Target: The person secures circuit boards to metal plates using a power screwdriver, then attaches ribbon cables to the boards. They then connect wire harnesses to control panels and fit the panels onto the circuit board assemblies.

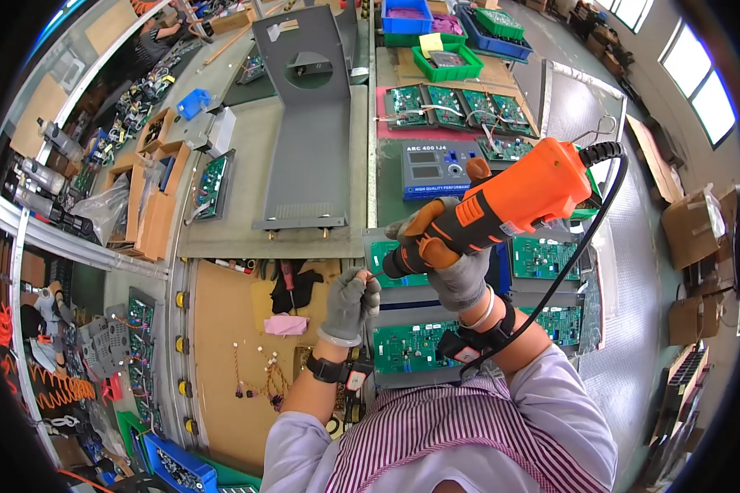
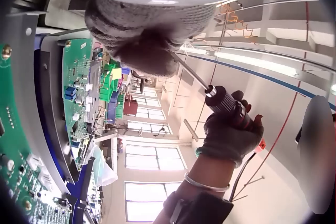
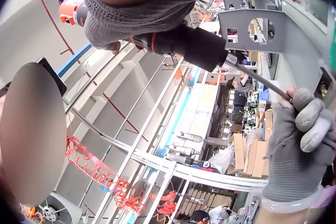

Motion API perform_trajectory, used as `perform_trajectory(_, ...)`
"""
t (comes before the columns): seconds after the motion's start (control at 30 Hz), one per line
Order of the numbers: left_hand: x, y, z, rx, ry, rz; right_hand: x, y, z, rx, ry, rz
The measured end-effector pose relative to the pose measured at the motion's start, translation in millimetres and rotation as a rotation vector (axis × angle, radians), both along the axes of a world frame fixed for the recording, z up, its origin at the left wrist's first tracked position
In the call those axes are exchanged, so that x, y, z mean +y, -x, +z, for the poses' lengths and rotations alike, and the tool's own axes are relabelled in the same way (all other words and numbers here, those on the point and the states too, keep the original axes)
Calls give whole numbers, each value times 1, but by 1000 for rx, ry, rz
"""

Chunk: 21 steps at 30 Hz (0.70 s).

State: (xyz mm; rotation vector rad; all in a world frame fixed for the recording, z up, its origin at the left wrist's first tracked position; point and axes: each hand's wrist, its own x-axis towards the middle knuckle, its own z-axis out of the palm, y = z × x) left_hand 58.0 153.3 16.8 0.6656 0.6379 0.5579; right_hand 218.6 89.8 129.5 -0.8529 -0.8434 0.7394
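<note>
An orange and black power screwdriver (image 1: 510, 197) is gripped by the gloved right hand (image 1: 460, 275), its nose aimed toward the left hand. In the left wrist view a long metal bit (image 2: 191, 71) runs from the black chuck (image 2: 223, 102) to the left fingers. The gloved left hand (image 1: 351, 304) pinches the bit's end between thumb and curled fingers, as the right wrist view also shows, with the left hand (image 3: 302, 140) at the tip of the bit (image 3: 262, 82). Whether a screw sits at the tip is hidden by the fingers.
A grey bent metal panel (image 1: 308, 156) stands on the bench ahead. Green circuit boards (image 1: 407, 349) lie under and beside the right hand. A blue-grey front panel (image 1: 440, 168) is beyond the tool. A red-handled screwdriver (image 1: 287, 275) and pink cloth (image 1: 286, 325) lie at left.
</note>
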Motion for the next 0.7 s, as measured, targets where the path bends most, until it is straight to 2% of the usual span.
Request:
perform_trajectory(0.13,11,-2,-22,-103,76,-19,13,-4,-5,10,20,-37)
perform_trajectory(0.23,18,-7,-25,58,6,-39,24,-8,-15,9,18,-59)
perform_trajectory(0.33,29,-17,-19,299,-256,-8,35,-3,-11,-5,59,-127)
perform_trajectory(0.43,47,-26,-57,886,-1112,150,51,-3,-18,-150,127,-254)
perform_trajectory(0.5,49,-28,-60,962,-1095,-86,60,-8,-24,-256,222,-281)
perform_trajectory(0.53,49,-30,-60,996,-1081,-206,64,-8,-26,-225,198,-278)
perform_trajectory(0.7,51,-32,-63,856,-918,-210,78,-6,-41,-180,193,-273)
